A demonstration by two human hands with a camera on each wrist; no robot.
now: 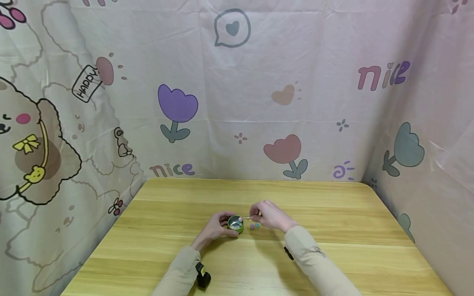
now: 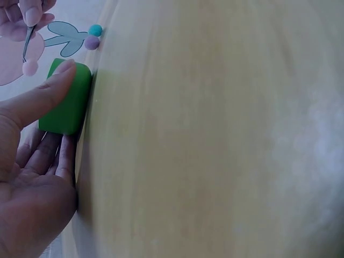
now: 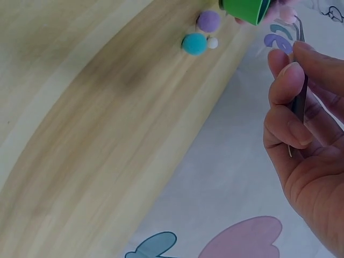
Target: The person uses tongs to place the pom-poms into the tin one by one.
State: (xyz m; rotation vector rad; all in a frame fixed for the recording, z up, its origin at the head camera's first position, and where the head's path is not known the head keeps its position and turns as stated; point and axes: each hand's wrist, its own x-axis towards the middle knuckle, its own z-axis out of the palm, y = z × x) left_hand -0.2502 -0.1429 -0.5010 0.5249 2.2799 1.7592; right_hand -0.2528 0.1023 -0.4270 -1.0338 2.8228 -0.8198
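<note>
A small round green container point(image 1: 230, 230) stands on the table, its mouth up, with several pale balls in it. My left hand point(image 1: 214, 229) grips it from the left, thumb on the near side point(image 2: 75, 102). My right hand point(image 1: 273, 216) pinches dark tweezers point(image 3: 299, 105) between thumb and fingers. Their bent tips hold a pale pink pom-pom point(image 2: 30, 67), which overlaps the container's mouth in the head view. Beside the container, under the right hand, lie a purple pom-pom point(image 3: 208, 21), a teal pom-pom point(image 3: 194, 43) and a smaller white ball point(image 3: 213, 42).
The light wooden table point(image 1: 163, 230) reaches back to a printed cloth point(image 1: 237, 82), which also hangs along both sides. A black device point(image 1: 203, 276) is strapped at the left wrist, and another dark one point(image 1: 288, 253) shows at the right sleeve.
</note>
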